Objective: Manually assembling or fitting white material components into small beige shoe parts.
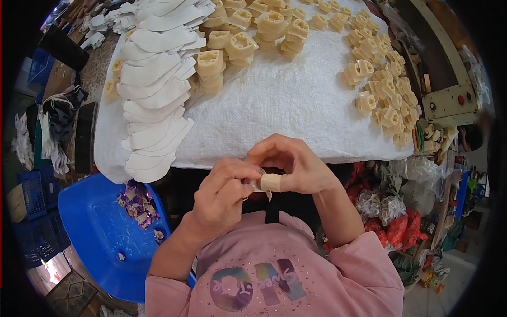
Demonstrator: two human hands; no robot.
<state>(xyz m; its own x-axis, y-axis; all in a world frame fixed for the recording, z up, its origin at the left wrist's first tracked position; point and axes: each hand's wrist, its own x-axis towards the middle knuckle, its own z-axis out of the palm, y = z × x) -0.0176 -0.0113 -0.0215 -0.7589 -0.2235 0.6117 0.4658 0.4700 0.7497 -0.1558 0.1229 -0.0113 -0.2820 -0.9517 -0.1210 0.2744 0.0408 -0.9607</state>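
In front of my chest, just off the table's front edge, my two hands meet with curled fingers. My left hand (224, 190) is closed on a small whitish and purple piece (254, 184), mostly covered by the fingers. My right hand (298, 166) closes on the same piece from the other side, and a beige wrap (271, 182) circles its thumb. Overlapping white curved cut pieces (153, 103) lie in a long row beyond my left hand. Stacked cream-coloured hollow blocks (210, 64) stand beside them.
White woven sheeting (253, 111) covers the table. More cream blocks (388, 90) heap along its right side. A blue tub (95, 227) at the left holds purple and whitish pieces (138, 205). Red plastic bags (398, 230) lie low at the right, near a machine with buttons (449, 103).
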